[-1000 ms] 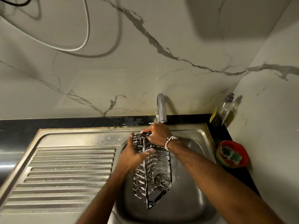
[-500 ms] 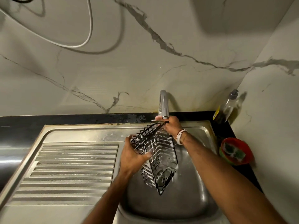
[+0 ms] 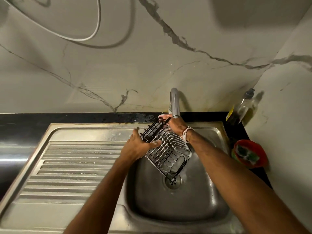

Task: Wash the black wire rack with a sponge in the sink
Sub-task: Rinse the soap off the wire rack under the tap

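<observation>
On the left, the ribbed drainboard (image 3: pixel 76 166) of the steel sink (image 3: pixel 199 205) looks the same as half a second ago. Our left hand (image 3: pixel 136 146) holds the left edge of the black wire rack (image 3: pixel 168 154) as it did before, with the thumb laid across the wires and the other fingers behind them. The rack is white with foam and hangs tilted over the basin. It has turned since the earlier frame: its grid now faces us more flatly, and its low corner is over the drain (image 3: pixel 176 184), which we did not see before. Our right hand (image 3: pixel 175 125), with a bead bracelet (image 3: pixel 186 133) on the wrist, grips the high end of the rack just under the spout of the faucet (image 3: pixel 174 103), unchanged. At the far right a soap bottle (image 3: pixel 243 108) and a red bowl (image 3: pixel 263 156) stand on the dark counter. We cannot tell if the low corner touches the drain, nor if water runs from the spout. The right fingers are mostly hidden behind the wires. The green and white contents of the bowl are too unclear to name.
</observation>
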